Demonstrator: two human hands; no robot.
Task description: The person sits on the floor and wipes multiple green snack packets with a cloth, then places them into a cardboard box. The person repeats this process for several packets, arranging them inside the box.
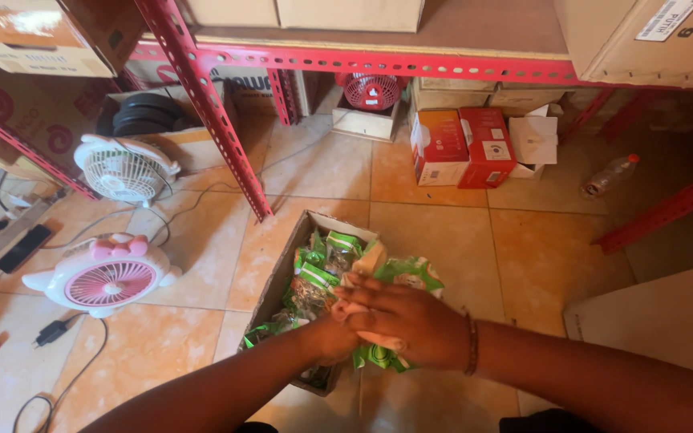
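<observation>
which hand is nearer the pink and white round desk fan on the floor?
Left. The left hand is over the open cardboard box of green packets, on the side toward the pink and white fan. The right hand overlaps it, farther from the fan.

Green snack packets fill open carton on floor; orange box, red box, white box under shelf.

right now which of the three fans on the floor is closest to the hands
The pink and white fan with the bow on top, lying left of the cardboard box. The white fan and the red fan stand farther back by the shelving.
</observation>
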